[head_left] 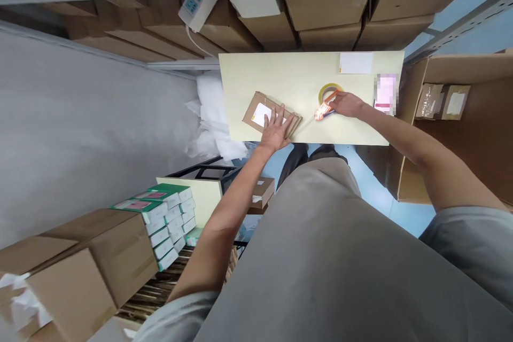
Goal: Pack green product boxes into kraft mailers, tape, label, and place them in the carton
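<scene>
My left hand (276, 131) lies with fingers spread on a small cardboard box (256, 104) that bears a white label (261, 114). The box rests at an angle on the pale tabletop (280, 72). To its right, my right hand (348, 104) is closed on an orange tape dispenser (325, 109) holding a yellow-rimmed roll of tape (324, 91). A strip of clear tape (305, 125) stretches from the dispenser to the box's right end. My right fingertips are partly hidden behind the hand.
Large cartons (326, 8) fill the shelf behind the table, beside a white power strip (197, 10). A white paper (356, 63) lies at the back right. An open carton (457, 147) with small boxes stands right. Green-and-white boxes (166, 219) are stacked at lower left.
</scene>
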Motion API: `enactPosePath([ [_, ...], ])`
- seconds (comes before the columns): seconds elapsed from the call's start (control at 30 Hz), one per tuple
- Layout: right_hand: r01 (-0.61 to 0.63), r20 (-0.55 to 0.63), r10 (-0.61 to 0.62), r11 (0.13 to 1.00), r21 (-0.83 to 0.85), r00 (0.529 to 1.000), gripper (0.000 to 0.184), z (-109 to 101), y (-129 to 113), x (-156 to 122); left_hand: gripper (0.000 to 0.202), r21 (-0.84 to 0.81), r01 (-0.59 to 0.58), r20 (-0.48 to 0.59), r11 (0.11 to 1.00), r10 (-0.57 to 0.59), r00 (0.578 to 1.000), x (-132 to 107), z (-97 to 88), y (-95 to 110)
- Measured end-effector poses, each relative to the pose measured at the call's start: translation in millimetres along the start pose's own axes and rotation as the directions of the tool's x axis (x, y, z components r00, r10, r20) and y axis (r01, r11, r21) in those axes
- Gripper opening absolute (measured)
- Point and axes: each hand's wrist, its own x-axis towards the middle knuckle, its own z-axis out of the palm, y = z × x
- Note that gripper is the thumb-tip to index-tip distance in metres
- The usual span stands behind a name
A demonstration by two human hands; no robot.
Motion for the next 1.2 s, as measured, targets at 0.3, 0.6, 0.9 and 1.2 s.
enactPosePath([
  [0.3, -0.135, -0.036, 0.136, 0.991, 0.012, 0.99, 0.067, -25.2, -45.6, 23.6, 0.119, -0.003, -0.055, -0.004, 0.998, 0.055, 0.998, 0.3, 0.9, -3.7],
  [0.6, -0.462, -0.196, 0.507, 0.856, 0.231, 0.84, 0.059, -61.9, -59.4, 49.9, 0.107, -0.034, -0.08, -0.033, 0.996, 0.079, 0.996, -6.0, -4.7, 7.0],
  [0.9, -0.438, -0.277, 0.62, 0.744, 0.504, 0.734, 0.065, -38.9, -95.5, 48.8, 0.037, -0.451, -0.049, -0.437, 0.891, -0.172, 0.883, 9.7, -27.9, 21.4],
  [1.2, -0.518, -0.112, 0.754, 0.542, 0.661, 0.647, 0.076, -67.2, -146.1, 47.0, 0.015, -0.751, -0.221, -0.475, 0.622, -0.277, 0.835, 13.9, -42.8, -3.6],
])
